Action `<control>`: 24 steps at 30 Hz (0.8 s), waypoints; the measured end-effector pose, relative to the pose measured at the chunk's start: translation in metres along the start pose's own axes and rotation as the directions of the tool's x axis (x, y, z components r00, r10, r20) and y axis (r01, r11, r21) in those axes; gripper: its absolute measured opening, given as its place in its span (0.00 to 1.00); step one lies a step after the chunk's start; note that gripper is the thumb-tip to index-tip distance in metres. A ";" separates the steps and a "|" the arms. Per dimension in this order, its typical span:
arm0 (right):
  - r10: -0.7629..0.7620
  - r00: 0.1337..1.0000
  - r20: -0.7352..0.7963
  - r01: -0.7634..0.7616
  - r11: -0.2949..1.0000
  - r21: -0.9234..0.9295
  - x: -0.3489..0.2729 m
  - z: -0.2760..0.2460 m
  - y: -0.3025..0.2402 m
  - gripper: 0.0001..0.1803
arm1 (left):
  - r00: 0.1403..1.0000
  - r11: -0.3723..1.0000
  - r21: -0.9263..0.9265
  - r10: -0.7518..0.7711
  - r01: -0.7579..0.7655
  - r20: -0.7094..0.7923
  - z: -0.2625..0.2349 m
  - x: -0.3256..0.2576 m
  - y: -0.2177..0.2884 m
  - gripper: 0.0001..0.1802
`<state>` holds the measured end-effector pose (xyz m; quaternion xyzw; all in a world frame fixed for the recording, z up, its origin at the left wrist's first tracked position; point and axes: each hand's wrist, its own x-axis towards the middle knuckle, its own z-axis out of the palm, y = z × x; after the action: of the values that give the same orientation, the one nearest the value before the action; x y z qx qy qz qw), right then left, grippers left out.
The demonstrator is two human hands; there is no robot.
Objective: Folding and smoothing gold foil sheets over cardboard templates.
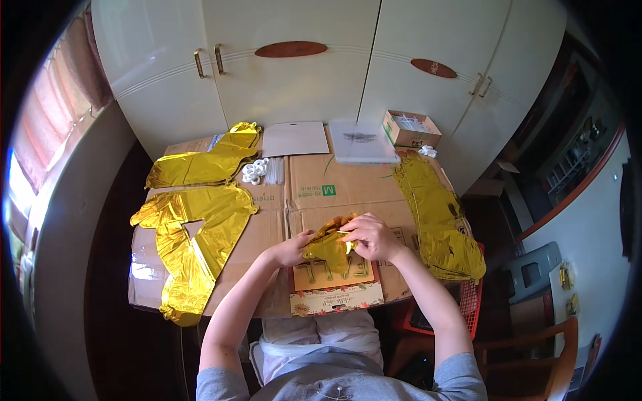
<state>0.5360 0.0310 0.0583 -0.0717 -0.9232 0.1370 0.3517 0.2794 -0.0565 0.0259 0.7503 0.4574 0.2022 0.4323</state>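
Observation:
A folded gold foil balloon (pixel 329 250) is held at the near middle of the cardboard. My left hand (pixel 292 250) grips its left edge, fingers closed. At its right side my right hand (pixel 373 237) is closed on it too, with a thin white piece showing by the fingertips, too small to name. Beneath lies an orange printed card (pixel 319 277) with gold balloon-letter pictures and a leaf-patterned lower strip, partly covered by the foil. Flat gold foil balloons (pixel 194 240) spread over the left of the table, and more gold foil (pixel 431 217) lies along the right edge.
White rings (pixel 254 172) and clear straws (pixel 275 171) lie at the back left. Behind are a grey-white board (pixel 296 139), a clear plastic bag (pixel 363 142) and a small box (pixel 412 129) of white sticks. A red basket (pixel 473 307) stands below the right edge.

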 end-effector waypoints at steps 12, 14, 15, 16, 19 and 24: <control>0.339 0.912 0.230 -0.259 0.913 -0.316 0.029 0.020 -0.031 0.24 | 1.000 1.000 -0.017 -0.021 0.021 0.015 0.005 0.006 -0.030 0.27; 0.387 0.885 0.261 -0.289 0.894 -0.343 0.026 0.022 -0.025 0.20 | 0.994 0.994 -0.033 -0.108 0.107 -0.017 0.002 0.002 0.002 0.28; 0.410 0.870 0.275 -0.304 0.883 -0.358 0.024 0.021 -0.022 0.18 | 0.988 0.988 -0.041 -0.151 0.149 -0.033 0.001 0.001 0.013 0.28; 0.403 0.870 0.283 -0.305 0.892 -0.333 0.027 0.023 -0.021 0.16 | 0.992 0.989 -0.086 -0.125 0.121 -0.035 0.001 0.000 0.002 0.29; 0.417 0.856 0.304 -0.337 0.898 -0.283 0.031 0.024 -0.012 0.12 | 0.998 0.982 -0.182 -0.055 0.052 -0.015 0.005 0.006 -0.030 0.32; 0.421 0.858 0.293 -0.350 0.898 -0.266 0.027 0.024 -0.006 0.10 | 0.995 0.986 -0.166 -0.002 0.018 0.096 -0.005 0.002 -0.005 0.35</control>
<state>0.5000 0.0269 0.0601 -0.2665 -0.9458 0.1204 0.1412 0.2746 -0.0509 0.0248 0.7180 0.4216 0.2013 0.5160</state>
